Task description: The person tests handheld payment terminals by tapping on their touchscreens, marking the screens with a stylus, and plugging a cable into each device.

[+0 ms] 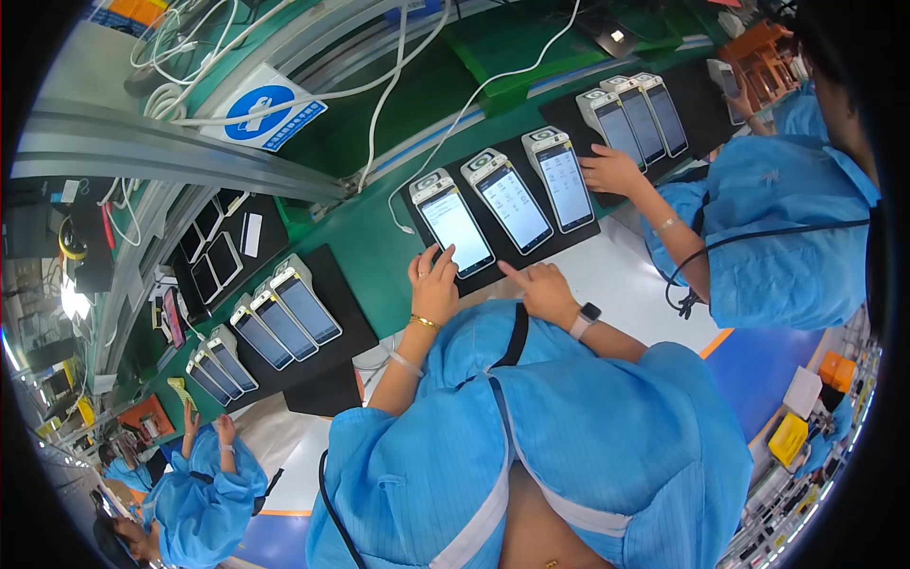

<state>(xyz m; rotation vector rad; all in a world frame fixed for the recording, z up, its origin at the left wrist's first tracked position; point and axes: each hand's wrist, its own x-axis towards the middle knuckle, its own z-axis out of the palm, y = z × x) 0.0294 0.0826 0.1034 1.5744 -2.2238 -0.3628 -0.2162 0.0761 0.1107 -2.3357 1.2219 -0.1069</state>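
The left hand point(434, 286), its fingers slightly spread and grasping nothing visible, lies at the lower left edge of a white rectangular handheld terminal with a lit screen point(455, 228). The right hand point(550, 294) extends its index finger toward the near edge of a flat black mat point(484, 223), its other fingers loosely bent; whether the fingertip makes contact cannot be told. The terminal rests on this mat, left of two similar white lit-screen units point(514, 209), upon a green tabletop point(356, 248). A co-worker's hand point(611, 173) is beside the rightmost unit.

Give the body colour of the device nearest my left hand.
The device has a mostly white body, clearest in the head view.
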